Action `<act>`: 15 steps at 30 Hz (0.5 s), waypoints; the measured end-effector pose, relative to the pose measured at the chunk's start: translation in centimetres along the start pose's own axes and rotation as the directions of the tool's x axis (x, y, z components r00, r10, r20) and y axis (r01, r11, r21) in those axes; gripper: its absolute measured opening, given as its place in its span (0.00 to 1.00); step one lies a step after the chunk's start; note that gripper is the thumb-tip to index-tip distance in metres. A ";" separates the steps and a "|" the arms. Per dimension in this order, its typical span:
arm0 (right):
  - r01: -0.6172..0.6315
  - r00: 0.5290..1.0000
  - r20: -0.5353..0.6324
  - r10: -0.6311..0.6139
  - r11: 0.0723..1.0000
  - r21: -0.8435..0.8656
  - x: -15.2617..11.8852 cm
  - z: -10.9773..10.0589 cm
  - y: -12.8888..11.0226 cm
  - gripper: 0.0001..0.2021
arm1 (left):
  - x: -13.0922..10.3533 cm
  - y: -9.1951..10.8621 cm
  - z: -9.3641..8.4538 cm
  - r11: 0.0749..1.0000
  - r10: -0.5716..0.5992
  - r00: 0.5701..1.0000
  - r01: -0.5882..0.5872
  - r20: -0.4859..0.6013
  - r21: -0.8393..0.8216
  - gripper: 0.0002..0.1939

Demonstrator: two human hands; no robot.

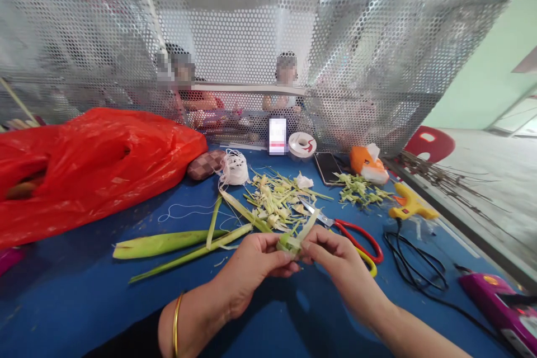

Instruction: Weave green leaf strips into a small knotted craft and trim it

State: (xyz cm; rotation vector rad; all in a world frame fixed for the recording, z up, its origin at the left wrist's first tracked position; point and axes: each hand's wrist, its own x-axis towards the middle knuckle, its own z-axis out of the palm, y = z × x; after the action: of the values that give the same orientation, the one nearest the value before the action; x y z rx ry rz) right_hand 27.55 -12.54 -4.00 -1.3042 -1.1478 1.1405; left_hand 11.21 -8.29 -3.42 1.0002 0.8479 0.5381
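Note:
Above the near middle of the blue table, both hands pinch a small folded piece made of pale green leaf strips [289,242]. My left hand [255,265], with a gold bangle at the wrist, is closed on its left side. The fingers of my right hand [335,260] pinch its right side, where one strip sticks up. Just beyond the right hand lie scissors [356,238] with red and yellow handles. A heap of cut leaf scraps [277,198] is behind the folded piece. To the left are a broad green leaf [163,244] and a thin stalk [188,254].
A red plastic bag [100,168] fills the left side. White string [235,168], a tape roll [302,145], a phone [327,168] and tissues [369,165] line the back, before a perforated metal screen [239,33]. A yellow glue gun [411,204] and cable [413,260] lie right.

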 end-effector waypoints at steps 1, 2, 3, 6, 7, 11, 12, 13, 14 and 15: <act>0.012 1.000 -0.026 -0.013 0.999 -0.031 0.0 0.0 0.1 0.11 | 0.0 -0.1 0.1 1.000 -0.001 1.000 0.001 -0.015 0.003 0.15; 0.027 0.998 -0.051 -0.030 0.998 -0.056 0.1 0.0 0.2 0.12 | 0.1 -0.3 0.1 1.000 -0.003 1.000 0.003 -0.027 -0.001 0.15; 0.042 0.996 -0.070 -0.047 0.996 -0.074 0.1 0.1 0.3 0.13 | 0.1 -0.4 0.1 1.000 -0.005 0.999 0.005 -0.037 -0.015 0.15; 0.048 0.995 -0.079 -0.053 0.996 -0.069 0.1 0.2 0.6 0.14 | 0.2 -0.8 0.1 0.996 -0.008 0.999 0.004 -0.051 -0.091 0.15; 0.035 0.997 -0.073 -0.039 0.998 -0.055 0.1 0.2 0.6 0.14 | 0.2 -0.9 0.1 0.993 -0.009 0.999 0.003 -0.050 -0.115 0.15; -0.017 0.998 -0.066 0.017 1.000 0.002 0.1 0.4 0.8 0.15 | -0.1 -1.2 0.4 0.992 0.007 0.999 -0.012 -0.040 -0.129 0.14; -0.023 0.997 -0.068 0.024 1.000 0.014 0.1 0.5 0.8 0.15 | -0.2 -1.2 0.5 0.993 0.011 0.999 -0.015 -0.030 -0.120 0.13; -0.030 0.997 -0.069 0.032 0.999 0.026 0.0 0.6 0.9 0.16 | -0.3 -1.3 0.7 0.994 0.014 1.000 -0.016 -0.020 -0.110 0.13; -0.037 0.997 -0.069 0.040 0.999 0.037 0.0 0.7 0.9 0.17 | -0.3 -1.3 0.8 0.995 0.013 1.000 -0.014 -0.009 -0.101 0.13; -0.043 0.997 -0.066 0.046 0.998 0.049 -0.1 0.8 0.9 0.18 | -0.4 -1.4 0.9 0.995 0.009 1.000 -0.009 -0.001 -0.094 0.13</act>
State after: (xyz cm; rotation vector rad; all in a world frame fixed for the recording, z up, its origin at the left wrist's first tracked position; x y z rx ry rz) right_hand 26.81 -12.59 -4.91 -1.3271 -1.0414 1.1413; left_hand 11.76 -9.61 -4.25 0.9179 0.8112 0.5811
